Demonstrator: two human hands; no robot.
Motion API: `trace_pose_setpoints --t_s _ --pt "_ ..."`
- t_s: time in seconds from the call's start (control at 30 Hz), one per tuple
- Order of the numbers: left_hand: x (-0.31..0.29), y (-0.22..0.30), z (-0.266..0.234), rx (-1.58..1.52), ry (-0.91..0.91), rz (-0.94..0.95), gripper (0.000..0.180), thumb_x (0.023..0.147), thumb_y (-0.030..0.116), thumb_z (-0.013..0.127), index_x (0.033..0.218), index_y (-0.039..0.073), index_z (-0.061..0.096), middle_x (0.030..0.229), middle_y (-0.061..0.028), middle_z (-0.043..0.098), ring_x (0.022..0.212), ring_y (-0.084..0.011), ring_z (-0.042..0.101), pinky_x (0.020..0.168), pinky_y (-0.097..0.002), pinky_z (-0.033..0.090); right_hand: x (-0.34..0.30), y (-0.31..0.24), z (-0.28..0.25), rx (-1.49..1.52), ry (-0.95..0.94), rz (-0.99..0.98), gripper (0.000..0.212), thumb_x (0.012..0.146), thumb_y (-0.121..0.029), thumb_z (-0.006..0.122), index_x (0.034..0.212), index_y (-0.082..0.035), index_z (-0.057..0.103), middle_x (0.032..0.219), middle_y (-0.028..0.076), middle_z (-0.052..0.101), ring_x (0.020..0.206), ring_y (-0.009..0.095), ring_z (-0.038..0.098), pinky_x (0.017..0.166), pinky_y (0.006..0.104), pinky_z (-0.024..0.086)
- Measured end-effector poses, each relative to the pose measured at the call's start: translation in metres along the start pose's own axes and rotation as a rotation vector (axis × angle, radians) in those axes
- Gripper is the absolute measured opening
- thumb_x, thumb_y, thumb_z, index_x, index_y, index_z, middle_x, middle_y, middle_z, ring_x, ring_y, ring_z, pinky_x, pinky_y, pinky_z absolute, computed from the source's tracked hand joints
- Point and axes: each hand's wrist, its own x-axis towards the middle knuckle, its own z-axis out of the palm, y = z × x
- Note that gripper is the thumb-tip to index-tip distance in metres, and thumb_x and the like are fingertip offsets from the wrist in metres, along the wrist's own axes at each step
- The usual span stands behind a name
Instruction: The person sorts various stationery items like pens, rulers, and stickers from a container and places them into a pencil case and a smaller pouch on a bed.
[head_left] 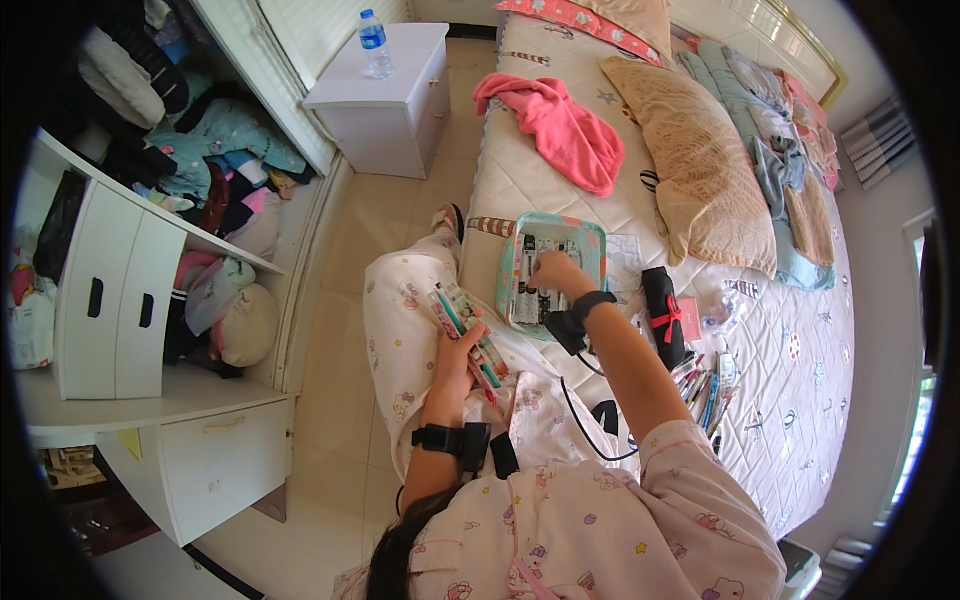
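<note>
My left hand [457, 358] is closed around a bundle of slim, pen-like sticks [462, 318] in white, green and pink, held over my lap. Whether a clear case wraps them I cannot make out. My right hand [560, 273] is inside a teal patterned tray [602, 240] on the bed, its fingers bent together over the contents. Slim black and white items [527, 265] lie in the tray under that hand. What the right fingers grip, if anything, is hidden.
Right of the tray lie a black roll tied with red ribbon [663, 318], a pink box [690, 318] and several loose pens [712, 395]. A pink cloth [560, 130] and a tan pillow [690, 160] lie farther up the bed. A bottle [374, 45] stands on the nightstand [375, 105].
</note>
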Motion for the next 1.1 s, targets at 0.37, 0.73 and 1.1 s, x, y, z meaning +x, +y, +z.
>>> trace_pose_setpoints --t_s 0.37,0.73,1.1 --pt "-0.004 0.000 0.001 0.005 0.034 0.015 0.028 0.076 0.008 0.063 0.102 0.009 0.054 0.080 -0.0027 0.055 0.067 -0.0107 0.050 0.054 -0.0244 0.041 0.000 -0.027 0.019 0.038 0.010 0.135 0.034 0.065 -0.026 0.062 0.085 0.001 0.063 0.084 0.021 0.062 0.079 0.031 0.062 0.071 0.0403 0.049" --pt "-0.001 -0.001 -0.003 -0.005 0.014 -0.011 0.028 0.076 0.012 0.063 0.103 0.010 0.054 0.083 -0.0024 0.054 0.072 -0.0120 0.051 0.057 -0.0250 0.042 0.015 -0.001 0.031 0.098 -0.035 0.169 0.032 0.064 -0.024 0.064 0.083 0.002 0.064 0.085 0.020 0.063 0.080 0.032 0.062 0.072 0.0390 0.050" --pt "-0.003 0.000 0.001 0.018 0.005 -0.004 0.028 0.076 0.014 0.064 0.102 0.011 0.055 0.084 -0.0008 0.055 0.071 -0.0094 0.050 0.055 -0.0230 0.039 0.007 -0.005 0.027 -0.048 0.026 0.045 0.033 0.064 -0.027 0.065 0.084 0.000 0.064 0.083 0.021 0.062 0.079 0.032 0.062 0.073 0.0387 0.049"
